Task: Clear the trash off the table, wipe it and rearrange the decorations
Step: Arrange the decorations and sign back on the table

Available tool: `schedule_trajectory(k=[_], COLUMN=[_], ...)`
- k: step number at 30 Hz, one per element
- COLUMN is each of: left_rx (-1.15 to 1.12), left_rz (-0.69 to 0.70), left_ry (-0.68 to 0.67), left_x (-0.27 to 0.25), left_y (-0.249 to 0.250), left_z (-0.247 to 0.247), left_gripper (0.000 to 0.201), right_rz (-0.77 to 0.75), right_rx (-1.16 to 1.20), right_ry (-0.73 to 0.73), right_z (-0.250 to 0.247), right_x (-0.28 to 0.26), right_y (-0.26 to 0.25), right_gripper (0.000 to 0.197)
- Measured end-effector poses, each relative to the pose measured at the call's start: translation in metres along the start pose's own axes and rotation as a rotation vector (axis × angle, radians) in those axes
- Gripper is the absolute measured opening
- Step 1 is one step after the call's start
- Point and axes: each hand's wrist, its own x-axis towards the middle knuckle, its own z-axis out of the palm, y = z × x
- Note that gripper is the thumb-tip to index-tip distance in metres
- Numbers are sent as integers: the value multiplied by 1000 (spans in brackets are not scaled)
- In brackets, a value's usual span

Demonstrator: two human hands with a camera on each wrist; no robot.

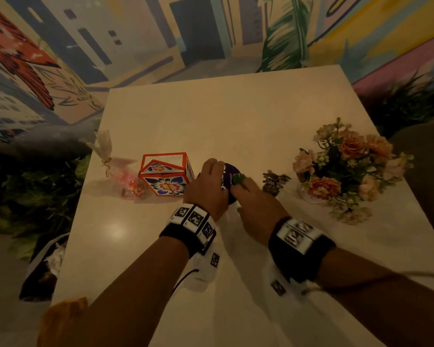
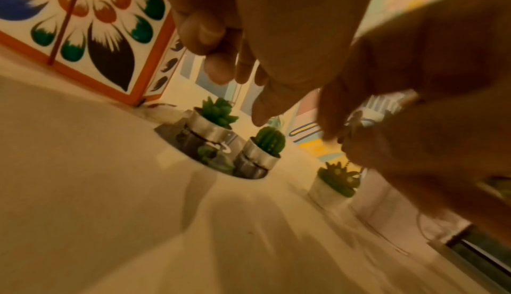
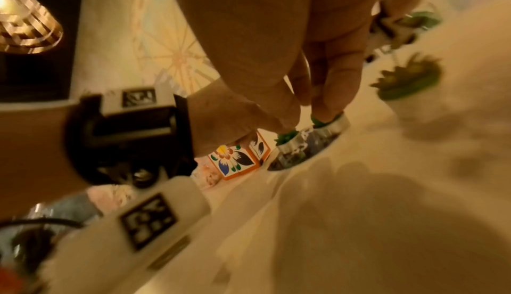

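On the pale table [image 1: 236, 116] lies a round dark mirrored disc [image 1: 229, 171], and both hands hover over it. The left wrist view shows two green cactus candles in metal cups on the disc [image 2: 168, 131]: a leafy one [image 2: 218, 112] and a round one [image 2: 268, 140]. A third candle [image 2: 336, 178] stands on the table beside the disc. My left hand [image 1: 212, 171] hangs above the disc's left side, fingers loosely curled and holding nothing. My right hand [image 1: 246, 189] reaches down with straight fingers [image 3: 331, 93], their tips at the top of a candle [image 3: 320, 121].
A floral orange-edged box [image 1: 164, 182] stands just left of the disc, with clear plastic-wrapped favours [image 1: 129, 179] beyond it. A small brown ornament [image 1: 274, 182] and a flower bouquet [image 1: 348, 166] stand to the right. A bag of trash [image 1: 45, 266] sits on the floor at left.
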Motion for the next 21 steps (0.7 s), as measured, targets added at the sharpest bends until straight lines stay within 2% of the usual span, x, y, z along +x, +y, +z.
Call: schedule_trajectory(k=[2,3,4,6,7,9,12,16,21], left_rx=[15,10,3,-8,-14,-23,-40,-30,-96], left_rz=[49,78,102,128,130,134,150,137,66], left_ry=[23,31,39,52,54,59,76,-40,-185], left_x=[-6,-8,-9,-10,-10,-12,-19,-37,-37], left_y=[2,3,5,8,11,14,18,21,35], left_z=[-1,-2,-2,-1,-1,0,2,16,37], left_gripper=[59,56,53,47,45,41,31,21,38], right_rz=[98,185,257,377,423,462,481,519,525], right_rx=[82,134,205,317,335,350,357,500,474], right_ry=[-24,-29,3,92,111,126,165,276,233], right_z=[11,16,18,19,19,21,23,26,24], right_x=[-26,-35,-40,-41,-38,-30,-14,12,25], right_y=[16,26,35,50,55,60,62,67,68], right_gripper=[8,6,11,9,23,47,63,61,60])
